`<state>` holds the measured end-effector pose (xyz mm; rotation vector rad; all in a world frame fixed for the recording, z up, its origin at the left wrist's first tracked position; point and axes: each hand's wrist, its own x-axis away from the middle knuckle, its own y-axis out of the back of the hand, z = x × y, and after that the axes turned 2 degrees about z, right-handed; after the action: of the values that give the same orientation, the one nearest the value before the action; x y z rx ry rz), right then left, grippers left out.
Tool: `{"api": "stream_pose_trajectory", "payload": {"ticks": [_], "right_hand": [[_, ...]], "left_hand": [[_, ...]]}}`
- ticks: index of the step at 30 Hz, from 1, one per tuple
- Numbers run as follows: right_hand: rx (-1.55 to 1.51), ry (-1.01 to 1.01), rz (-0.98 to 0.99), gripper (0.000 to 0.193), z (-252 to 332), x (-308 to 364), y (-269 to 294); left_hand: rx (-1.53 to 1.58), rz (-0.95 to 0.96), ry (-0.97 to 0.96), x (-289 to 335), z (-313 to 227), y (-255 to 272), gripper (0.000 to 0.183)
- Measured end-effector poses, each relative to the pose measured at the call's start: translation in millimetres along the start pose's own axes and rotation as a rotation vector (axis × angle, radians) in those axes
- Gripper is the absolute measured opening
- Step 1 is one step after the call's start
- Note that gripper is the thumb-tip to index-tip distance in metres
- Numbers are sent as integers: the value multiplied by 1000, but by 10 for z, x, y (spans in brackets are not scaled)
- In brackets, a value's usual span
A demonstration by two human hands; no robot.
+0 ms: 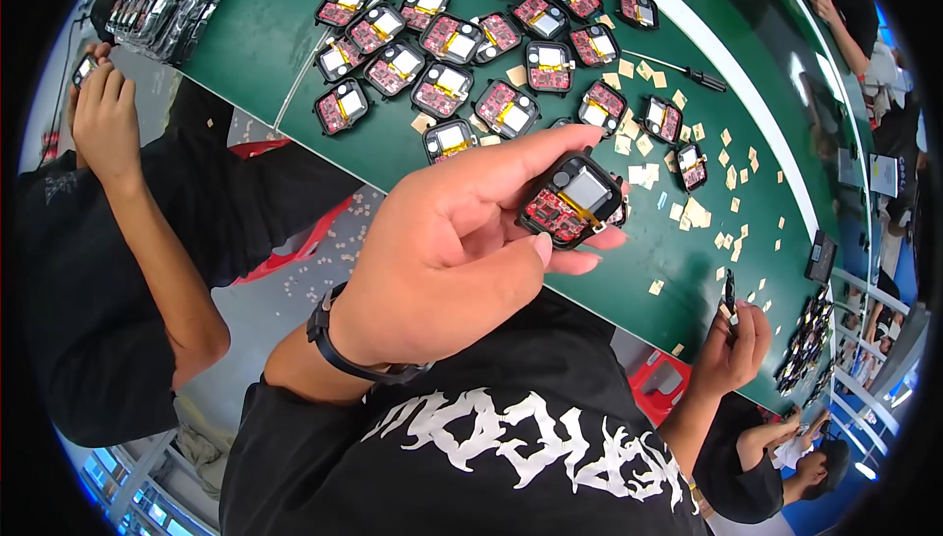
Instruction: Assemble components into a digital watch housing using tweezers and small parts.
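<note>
Left hand is closed around a small black module with a red circuit board, pinching it in the fingertips above the green table. Right hand, well apart and lower, grips a thin dark tool. Many similar modules lie on the table beyond.

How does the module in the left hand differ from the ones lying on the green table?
The held module is lifted off the table and tilted, pinched in the left hand; the table modules lie flat and untouched. The held module is alone; the table modules sit bunched in rough rows among tan paper scraps. Both kinds share a black frame, red board and pale square screen. The right hand holds a small dark tool.
</note>
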<state>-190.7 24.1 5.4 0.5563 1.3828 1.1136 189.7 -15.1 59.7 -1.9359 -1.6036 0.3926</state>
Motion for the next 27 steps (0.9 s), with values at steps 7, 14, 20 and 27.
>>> {"api": "stream_pose_trajectory", "payload": {"ticks": [7,14,20,27], "right_hand": [[26,43,58,34,64,-26,-130],[86,150,-22,34,137,-19,-198],[64,148,2,35,153,-33,-195],[6,122,-21,37,120,10,-227]], "left_hand": [[-3,-42,9,-62,-49,96,59],[18,-150,65,-168,-160,155,55],[30,-181,36,-170,-257,195,48],[-927,-517,-530,-240,-214,519,34]]}}
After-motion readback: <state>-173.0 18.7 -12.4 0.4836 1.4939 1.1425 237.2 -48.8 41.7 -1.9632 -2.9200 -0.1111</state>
